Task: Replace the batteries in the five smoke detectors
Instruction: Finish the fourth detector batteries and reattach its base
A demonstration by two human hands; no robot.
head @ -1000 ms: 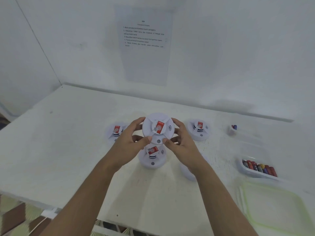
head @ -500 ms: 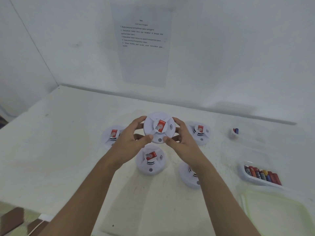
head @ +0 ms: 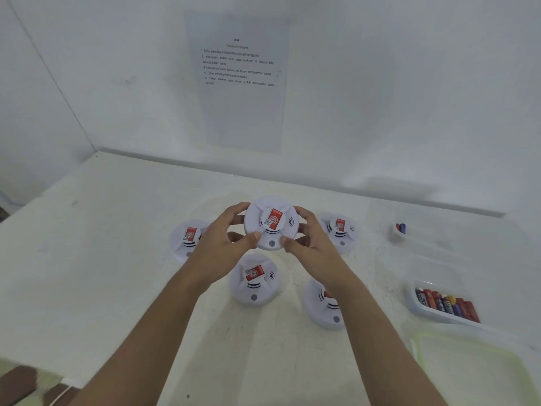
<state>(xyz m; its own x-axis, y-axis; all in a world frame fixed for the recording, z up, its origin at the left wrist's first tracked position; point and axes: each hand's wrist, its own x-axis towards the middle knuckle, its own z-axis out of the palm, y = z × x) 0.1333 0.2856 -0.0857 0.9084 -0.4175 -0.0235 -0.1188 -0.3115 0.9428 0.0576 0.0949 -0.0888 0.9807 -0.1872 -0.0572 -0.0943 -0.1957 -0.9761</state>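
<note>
Head view: both hands, left hand (head: 218,244) and right hand (head: 314,244), grip one white smoke detector (head: 270,224) by its rim, raised above the bench (head: 102,259). Four more detectors lie beneath and beside them; the battery tray (head: 445,306) sits right of the right hand.

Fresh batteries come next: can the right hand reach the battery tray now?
Probably, once freed: the right hand and left hand grip the lifted smoke detector; nothing stands between that hand and the battery tray.
</note>
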